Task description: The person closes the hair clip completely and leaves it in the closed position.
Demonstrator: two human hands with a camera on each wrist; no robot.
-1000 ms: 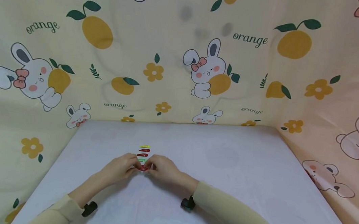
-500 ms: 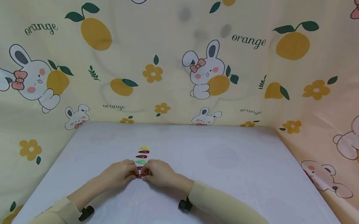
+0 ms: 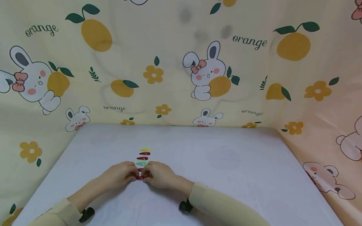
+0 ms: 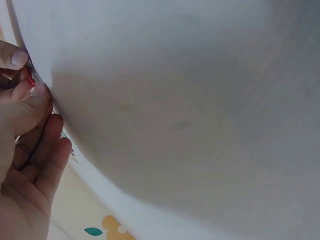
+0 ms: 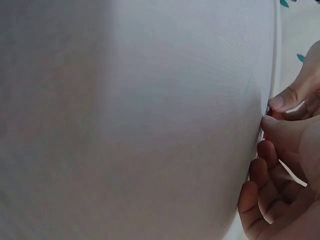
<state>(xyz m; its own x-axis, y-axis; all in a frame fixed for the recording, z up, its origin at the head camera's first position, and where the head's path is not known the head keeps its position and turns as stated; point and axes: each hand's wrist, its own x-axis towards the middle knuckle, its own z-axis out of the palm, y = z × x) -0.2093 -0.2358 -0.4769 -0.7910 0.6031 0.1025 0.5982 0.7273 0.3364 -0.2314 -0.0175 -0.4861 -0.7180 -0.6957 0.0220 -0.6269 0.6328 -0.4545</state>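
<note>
Between both hands, a red snap hair clip lies crosswise at the near end of a column of clips. My left hand pinches its left end with thumb and finger, and my right hand pinches its right end. Just beyond it, partly hidden by the fingers, is another red hair clip. Farther off come a green clip, a dark red clip, a second dark red clip and a yellow clip. In the left wrist view, a bit of red shows between the fingertips.
The white table spreads on both sides of the hands. Behind and beside it hangs a cream cloth printed with rabbits, oranges and flowers. A small black wrist camera sits under the right wrist, another black camera under the left.
Both hands have drawn the nearest red clip toward the person, widening its gap from the clip beyond. Over the last half second they have hardly moved.
</note>
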